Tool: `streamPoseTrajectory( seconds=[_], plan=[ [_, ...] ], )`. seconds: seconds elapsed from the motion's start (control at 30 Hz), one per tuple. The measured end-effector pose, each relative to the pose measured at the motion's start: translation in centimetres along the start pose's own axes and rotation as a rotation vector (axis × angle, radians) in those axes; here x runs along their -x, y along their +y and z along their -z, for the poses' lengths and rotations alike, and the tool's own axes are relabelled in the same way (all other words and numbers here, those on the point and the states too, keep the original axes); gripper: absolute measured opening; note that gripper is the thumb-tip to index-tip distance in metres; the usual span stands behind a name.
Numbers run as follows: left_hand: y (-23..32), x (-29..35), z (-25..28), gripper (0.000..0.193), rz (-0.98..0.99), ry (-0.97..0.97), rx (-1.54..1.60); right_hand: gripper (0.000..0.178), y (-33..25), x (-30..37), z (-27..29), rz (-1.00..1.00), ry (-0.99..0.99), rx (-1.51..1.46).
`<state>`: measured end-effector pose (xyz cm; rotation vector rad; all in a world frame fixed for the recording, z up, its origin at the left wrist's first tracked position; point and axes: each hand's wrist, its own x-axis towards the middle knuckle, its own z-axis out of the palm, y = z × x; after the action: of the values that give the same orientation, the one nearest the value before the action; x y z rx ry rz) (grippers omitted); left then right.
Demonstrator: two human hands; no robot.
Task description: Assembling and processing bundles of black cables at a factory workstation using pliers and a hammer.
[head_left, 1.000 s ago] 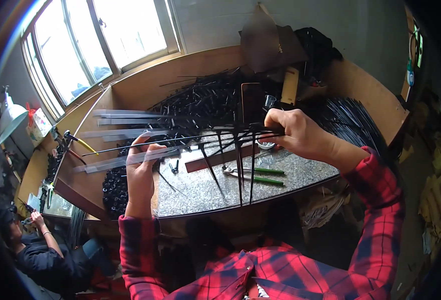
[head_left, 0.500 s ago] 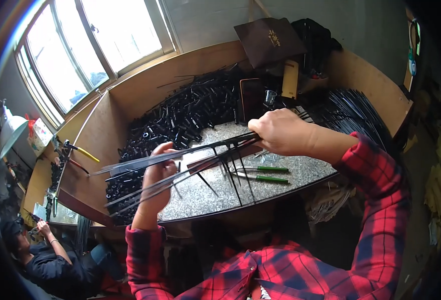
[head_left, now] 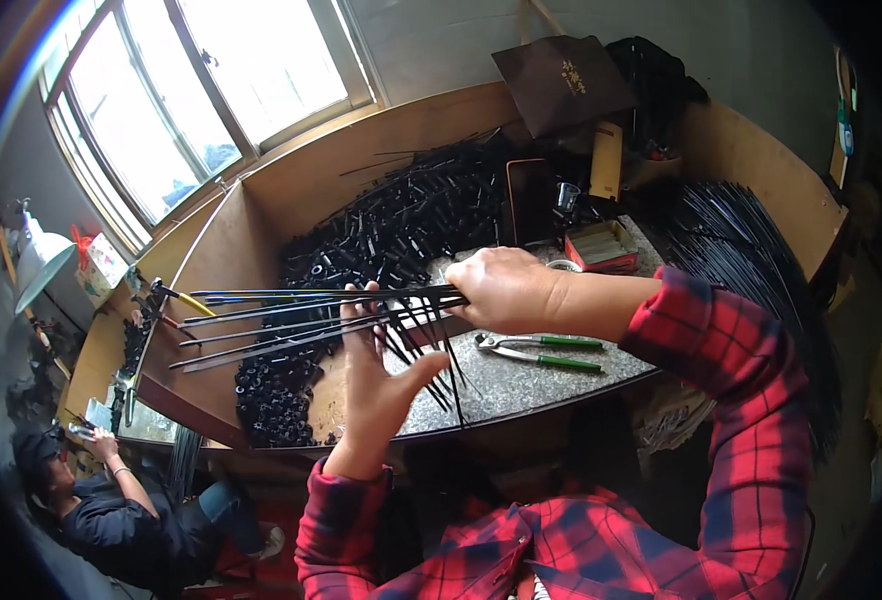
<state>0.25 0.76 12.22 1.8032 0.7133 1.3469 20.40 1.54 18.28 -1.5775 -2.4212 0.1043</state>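
A bundle of thin black rods (head_left: 291, 318) fans out to the left above the table, and several of its rods hang down in the middle. My right hand (head_left: 506, 290) is closed around the bundle's right end. Under and against the rods is my left hand (head_left: 381, 375), fingers raised and thumb spread wide, gripping nothing. Some of its fingers lie partly behind the rods. Below my right hand, a pair of green-handled pincers (head_left: 551, 353) rests on the speckled tabletop (head_left: 536, 390).
Small black tubular parts (head_left: 391, 230) are heaped at the table's back and left. Many long black rods (head_left: 741, 240) lie at the right. A phone (head_left: 531, 200), a small clear cup (head_left: 567, 196) and a red open box (head_left: 601, 247) stand behind. Another person (head_left: 141, 510) sits lower left.
My left hand has moved right along the rods and opened out. My right hand has come left and lower, still holding the bundle. The view has shifted slightly.
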Motion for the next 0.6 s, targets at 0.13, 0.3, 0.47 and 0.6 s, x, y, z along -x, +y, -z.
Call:
streamPoseTrajectory(
  seconds=[0.13,0.3,0.47,0.6],
  plan=[
    [0.5,-0.1,-0.5,0.119,-0.098,0.017,-0.273,0.027,-3.6,-0.1,1.3,0.035,-0.07,-0.045],
    [-0.1,-0.2,-1.0,0.117,-0.052,0.009,-0.013,0.039,-3.0,0.4,1.9,0.172,0.012,-0.439],
    [-0.7,-0.1,-1.2,0.113,0.005,-0.017,0.087,0.04,-2.7,0.5,2.0,0.157,-0.029,-0.582],
    [-0.1,0.2,-1.1,0.107,0.046,0.07,0.197,0.032,-3.4,0.8,1.4,0.163,0.09,-0.65]
  ],
)
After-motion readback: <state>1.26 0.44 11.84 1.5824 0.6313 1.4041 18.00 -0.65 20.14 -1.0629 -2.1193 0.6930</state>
